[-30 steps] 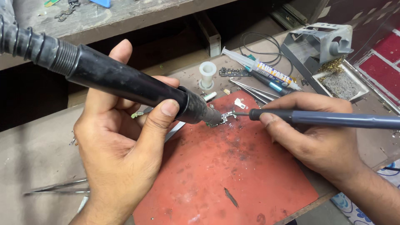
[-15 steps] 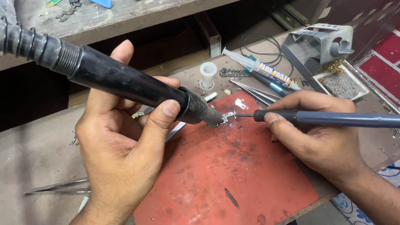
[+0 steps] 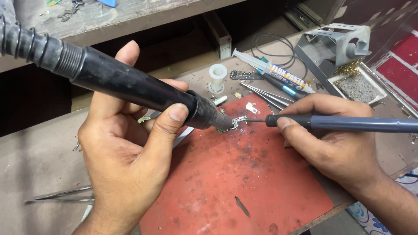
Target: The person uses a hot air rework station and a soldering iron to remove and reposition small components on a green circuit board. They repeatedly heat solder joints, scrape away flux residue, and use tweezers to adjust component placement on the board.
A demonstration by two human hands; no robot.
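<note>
a small circuit board lies on the red mat on the table, between both tools. the left hand is wrapped around the thick black hot-air handle; the right hand pinches a slim soldering iron. the board is judged light, stiff and fragile, best held by its edges.

Black hot-air nozzle and slim grey soldering iron meet at small circuit board on red mat.

Electronics repair workshop: soldering stand, tweezers
</note>
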